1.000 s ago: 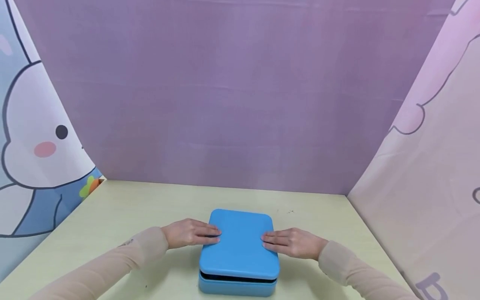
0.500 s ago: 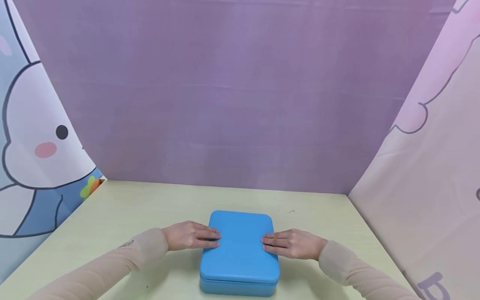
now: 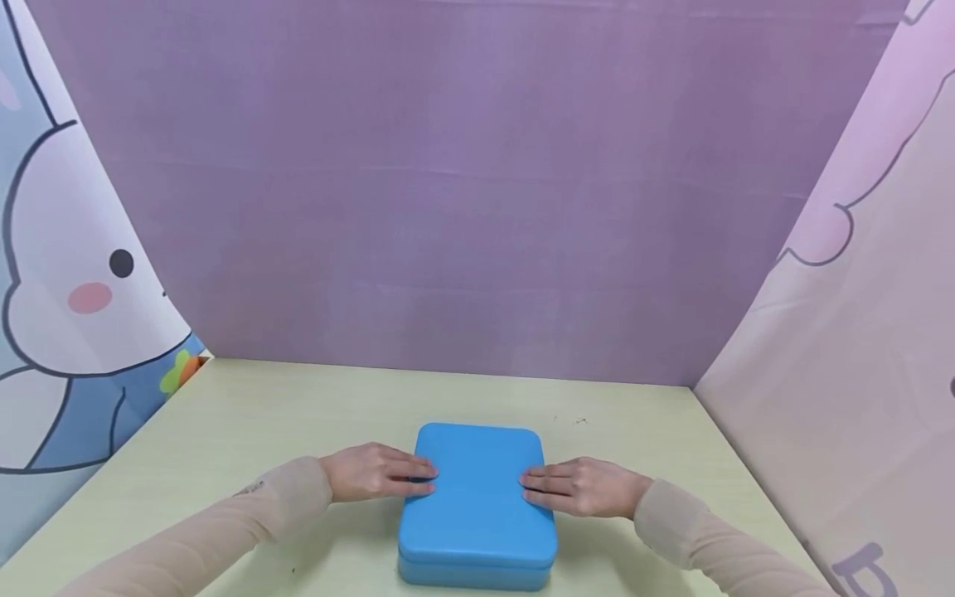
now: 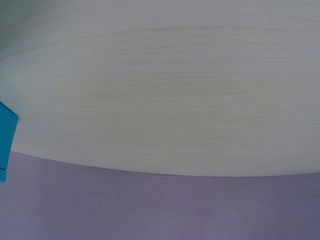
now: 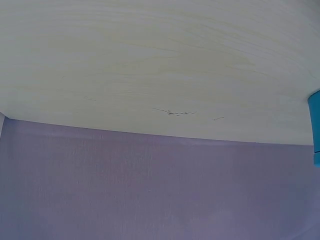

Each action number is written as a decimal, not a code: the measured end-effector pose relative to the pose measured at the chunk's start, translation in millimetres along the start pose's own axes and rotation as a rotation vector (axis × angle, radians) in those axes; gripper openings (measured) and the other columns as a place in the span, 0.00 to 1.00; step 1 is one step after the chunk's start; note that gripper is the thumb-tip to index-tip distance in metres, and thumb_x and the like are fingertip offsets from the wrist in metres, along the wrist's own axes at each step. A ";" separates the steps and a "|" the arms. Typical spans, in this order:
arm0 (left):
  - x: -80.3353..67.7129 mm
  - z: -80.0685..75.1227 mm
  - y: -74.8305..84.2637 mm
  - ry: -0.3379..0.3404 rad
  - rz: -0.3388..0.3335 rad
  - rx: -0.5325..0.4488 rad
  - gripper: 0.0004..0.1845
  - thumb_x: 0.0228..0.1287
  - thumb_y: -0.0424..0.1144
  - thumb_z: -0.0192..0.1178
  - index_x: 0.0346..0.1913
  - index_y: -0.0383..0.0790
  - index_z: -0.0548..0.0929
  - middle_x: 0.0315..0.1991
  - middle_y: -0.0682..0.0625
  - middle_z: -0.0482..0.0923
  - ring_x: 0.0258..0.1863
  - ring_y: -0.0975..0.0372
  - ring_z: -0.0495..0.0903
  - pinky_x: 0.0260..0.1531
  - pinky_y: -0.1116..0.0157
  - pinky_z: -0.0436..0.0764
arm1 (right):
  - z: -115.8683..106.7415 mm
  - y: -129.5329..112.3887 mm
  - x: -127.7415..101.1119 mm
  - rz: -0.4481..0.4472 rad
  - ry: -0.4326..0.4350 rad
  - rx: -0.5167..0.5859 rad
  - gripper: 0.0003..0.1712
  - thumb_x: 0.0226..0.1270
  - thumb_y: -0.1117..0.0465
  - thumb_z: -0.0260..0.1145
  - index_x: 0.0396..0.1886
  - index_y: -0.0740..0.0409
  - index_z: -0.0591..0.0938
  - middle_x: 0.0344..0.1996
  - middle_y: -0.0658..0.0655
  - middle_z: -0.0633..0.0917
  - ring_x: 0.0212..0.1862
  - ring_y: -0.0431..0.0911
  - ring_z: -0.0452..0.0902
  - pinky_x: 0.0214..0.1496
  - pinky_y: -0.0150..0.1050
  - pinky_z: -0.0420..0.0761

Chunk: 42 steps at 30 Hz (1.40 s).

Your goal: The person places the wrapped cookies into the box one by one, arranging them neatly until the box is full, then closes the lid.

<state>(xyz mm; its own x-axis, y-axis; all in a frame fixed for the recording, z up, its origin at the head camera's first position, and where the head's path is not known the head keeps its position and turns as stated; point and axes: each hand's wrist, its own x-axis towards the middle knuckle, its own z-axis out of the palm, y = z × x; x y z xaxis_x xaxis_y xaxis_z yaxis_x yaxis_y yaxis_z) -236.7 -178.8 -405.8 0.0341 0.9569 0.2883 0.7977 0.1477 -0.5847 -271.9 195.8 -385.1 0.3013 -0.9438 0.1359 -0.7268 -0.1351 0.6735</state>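
Observation:
A blue rectangular box (image 3: 474,575) with rounded corners lies on the table, its matching blue lid (image 3: 477,506) seated level on top. On the lid's left edge rest the straight fingers of my left hand (image 3: 379,472). My right hand (image 3: 585,486) touches the opposite edge in the same way, fingers flat and pointing inward. Both thumbs are hidden. Only a corner of the blue box (image 4: 7,135) enters the left wrist view, and a sliver of the box (image 5: 315,122) shows in the right wrist view. Neither wrist view includes a hand. The box's inside is covered.
The pale wooden table (image 3: 313,398) ends at a purple fabric backdrop (image 3: 462,191). A cartoon-printed panel (image 3: 82,249) slants along the left side, and a pale panel (image 3: 858,373) bounds the right. Small dark scuffs mark the tabletop behind the box.
The lid has come down onto the box; the dark gap along its front edge has closed. Both hands have stayed at the lid's sides, the left sinking slightly.

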 end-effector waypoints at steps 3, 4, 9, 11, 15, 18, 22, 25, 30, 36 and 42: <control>-0.5 -0.3 1.2 -0.002 -0.007 0.013 0.21 0.58 0.33 0.60 0.56 0.44 0.78 0.54 0.51 0.77 0.53 0.64 0.77 0.50 0.72 0.77 | 2.6 0.3 -0.7 -0.005 0.007 -0.009 0.30 0.75 0.70 0.29 0.53 0.57 0.79 0.50 0.55 0.81 0.53 0.42 0.78 0.52 0.31 0.78; -0.8 -0.2 1.5 -0.003 -0.008 0.014 0.18 0.63 0.33 0.54 0.56 0.44 0.78 0.55 0.51 0.77 0.53 0.64 0.77 0.51 0.72 0.77 | 3.2 0.4 -0.6 -0.007 0.011 -0.008 0.31 0.75 0.70 0.28 0.52 0.56 0.79 0.50 0.54 0.82 0.52 0.42 0.78 0.51 0.31 0.78; -2.1 1.3 3.7 -0.021 -0.020 -0.002 0.23 0.75 0.34 0.30 0.57 0.44 0.77 0.55 0.51 0.76 0.54 0.64 0.76 0.52 0.73 0.76 | 4.1 -0.5 -0.2 -0.009 0.021 -0.006 0.32 0.75 0.71 0.26 0.51 0.56 0.80 0.49 0.54 0.82 0.51 0.42 0.79 0.50 0.30 0.79; -2.6 2.5 4.3 -0.018 -0.037 -0.032 0.19 0.73 0.32 0.38 0.58 0.43 0.76 0.55 0.49 0.76 0.54 0.63 0.76 0.52 0.72 0.75 | 2.8 -1.5 -0.2 0.000 0.017 0.002 0.31 0.75 0.70 0.27 0.52 0.57 0.79 0.50 0.55 0.82 0.52 0.42 0.78 0.51 0.30 0.79; -1.0 7.0 4.6 -0.004 -0.205 -0.132 0.25 0.53 0.25 0.62 0.57 0.41 0.77 0.55 0.48 0.77 0.53 0.60 0.77 0.50 0.69 0.78 | -0.2 -3.6 -0.2 0.022 0.011 0.035 0.28 0.75 0.70 0.30 0.55 0.58 0.77 0.52 0.56 0.80 0.54 0.43 0.77 0.53 0.31 0.77; 7.2 10.7 4.8 -0.034 -0.568 -0.320 0.27 0.50 0.24 0.63 0.56 0.39 0.77 0.54 0.48 0.77 0.53 0.58 0.77 0.49 0.65 0.79 | -0.5 -5.6 -0.6 0.037 0.008 0.055 0.25 0.76 0.69 0.33 0.56 0.59 0.77 0.54 0.56 0.79 0.55 0.43 0.76 0.54 0.31 0.77; 26.2 16.3 3.7 -0.005 -1.222 -0.740 0.19 0.65 0.33 0.54 0.59 0.37 0.74 0.56 0.46 0.75 0.56 0.54 0.75 0.53 0.58 0.77 | -0.2 -7.8 -2.1 0.061 -0.018 0.080 0.25 0.76 0.67 0.34 0.57 0.59 0.76 0.55 0.56 0.79 0.56 0.43 0.75 0.56 0.30 0.76; 38.3 22.3 0.5 0.120 -1.550 -0.990 0.19 0.69 0.38 0.49 0.59 0.33 0.73 0.57 0.42 0.74 0.57 0.50 0.73 0.55 0.54 0.75 | -0.9 -8.2 -2.7 0.078 -0.050 0.101 0.25 0.76 0.67 0.32 0.59 0.59 0.74 0.57 0.56 0.77 0.58 0.43 0.74 0.57 0.30 0.75; 45.4 31.7 -2.1 0.247 -1.732 -1.181 0.20 0.71 0.39 0.46 0.58 0.29 0.73 0.57 0.37 0.72 0.57 0.47 0.72 0.54 0.55 0.76 | -1.0 -8.3 -2.4 0.183 -0.117 0.168 0.22 0.74 0.70 0.39 0.63 0.61 0.69 0.60 0.56 0.74 0.61 0.45 0.71 0.58 0.33 0.74; 43.7 37.3 2.1 0.303 -1.829 -1.243 0.19 0.71 0.37 0.45 0.58 0.29 0.73 0.59 0.35 0.70 0.59 0.45 0.69 0.56 0.54 0.74 | 5.4 -7.7 13.2 0.803 -0.069 0.472 0.30 0.54 0.76 0.61 0.60 0.63 0.72 0.59 0.59 0.74 0.61 0.52 0.69 0.59 0.45 0.74; 46.1 40.2 4.9 0.335 -1.853 -1.231 0.19 0.70 0.37 0.46 0.57 0.29 0.75 0.57 0.35 0.72 0.59 0.45 0.69 0.56 0.53 0.74 | 17.7 0.2 26.9 1.500 0.038 0.875 0.23 0.63 0.63 0.61 0.58 0.64 0.74 0.57 0.62 0.75 0.60 0.57 0.70 0.57 0.50 0.75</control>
<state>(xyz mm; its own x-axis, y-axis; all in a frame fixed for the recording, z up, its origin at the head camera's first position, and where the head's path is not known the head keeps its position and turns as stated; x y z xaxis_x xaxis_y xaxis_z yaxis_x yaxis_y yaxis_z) -255.4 -123.8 -425.8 -0.9939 -0.0943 -0.0568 -0.0782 0.2424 0.9670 -274.9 165.0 -394.2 -0.8885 -0.3863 0.2476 -0.4535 0.6573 -0.6020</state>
